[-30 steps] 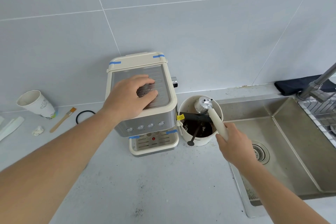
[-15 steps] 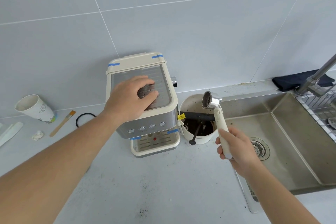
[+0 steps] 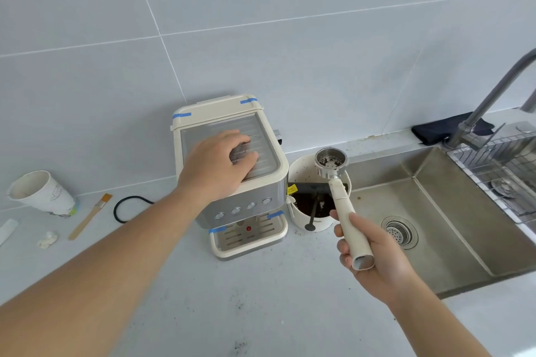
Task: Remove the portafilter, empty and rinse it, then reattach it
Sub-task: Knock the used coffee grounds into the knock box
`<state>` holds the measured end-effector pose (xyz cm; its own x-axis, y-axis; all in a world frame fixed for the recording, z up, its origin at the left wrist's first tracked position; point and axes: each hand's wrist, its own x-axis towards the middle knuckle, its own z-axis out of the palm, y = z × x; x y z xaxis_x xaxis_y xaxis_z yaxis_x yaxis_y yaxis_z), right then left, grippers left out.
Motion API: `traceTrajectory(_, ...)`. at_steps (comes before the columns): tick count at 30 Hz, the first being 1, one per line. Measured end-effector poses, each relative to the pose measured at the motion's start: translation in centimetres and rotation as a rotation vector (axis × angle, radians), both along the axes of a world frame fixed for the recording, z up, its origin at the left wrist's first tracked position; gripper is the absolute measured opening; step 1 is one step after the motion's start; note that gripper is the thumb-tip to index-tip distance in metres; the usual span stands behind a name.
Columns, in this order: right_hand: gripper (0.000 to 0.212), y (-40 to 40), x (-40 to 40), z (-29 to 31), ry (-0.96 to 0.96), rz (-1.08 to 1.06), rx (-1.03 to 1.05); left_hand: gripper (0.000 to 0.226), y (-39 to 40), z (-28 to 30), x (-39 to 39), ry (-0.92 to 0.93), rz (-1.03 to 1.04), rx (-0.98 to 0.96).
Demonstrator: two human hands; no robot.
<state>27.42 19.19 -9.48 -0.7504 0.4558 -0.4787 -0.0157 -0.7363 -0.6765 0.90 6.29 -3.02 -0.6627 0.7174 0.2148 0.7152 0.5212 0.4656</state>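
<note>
My right hand (image 3: pixel 377 255) grips the cream handle of the portafilter (image 3: pixel 339 191). Its metal basket (image 3: pixel 331 162) faces up, with dark coffee specks inside, and hovers over the far rim of the white knock box (image 3: pixel 316 223), which holds dark grounds and a black bar. My left hand (image 3: pixel 217 165) lies flat on top of the cream and steel espresso machine (image 3: pixel 261 200), fingers spread. The steel sink (image 3: pixel 435 226) with its drain lies to the right.
A grey faucet (image 3: pixel 487 104) and a wire rack (image 3: pixel 499 165) stand at the sink's right, with a dark cloth (image 3: pixel 435 130) behind. On the left counter lie a paper cup (image 3: pixel 40 193), a small brush (image 3: pixel 90 216), a black ring (image 3: pixel 127 207) and a white crumpled scrap (image 3: pixel 48 239).
My right hand has turned the portafilter from basket-down over the knock box to basket-up and raised it slightly. My left hand has stayed on the machine.
</note>
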Motion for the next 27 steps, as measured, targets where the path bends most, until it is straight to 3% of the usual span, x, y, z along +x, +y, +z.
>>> traceTrajectory(8, 0.045, -3.3, 0.7, 2.7, 0.035, 0.005, 0.124, 0.042, 0.0, 0.0, 0.0, -0.019, -0.019, 0.004)
traceTrajectory(16, 0.027, -6.5, 2.1, 3.8, 0.027, -0.023, 0.235, 0.039, -0.1, -0.2, -0.1, 0.040, -0.069, 0.019)
traceTrajectory(23, 0.042, -8.3, 3.2, 4.9, 0.006, -0.087, 0.261, 0.032, -0.2, 0.1, 0.0, 0.091, -0.113, -0.024)
traceTrajectory(27, 0.036, -8.7, 4.0, 5.2, -0.011, -0.134, 0.269, 0.026, -0.4, 0.2, 0.4, 0.104, -0.133, -0.003)
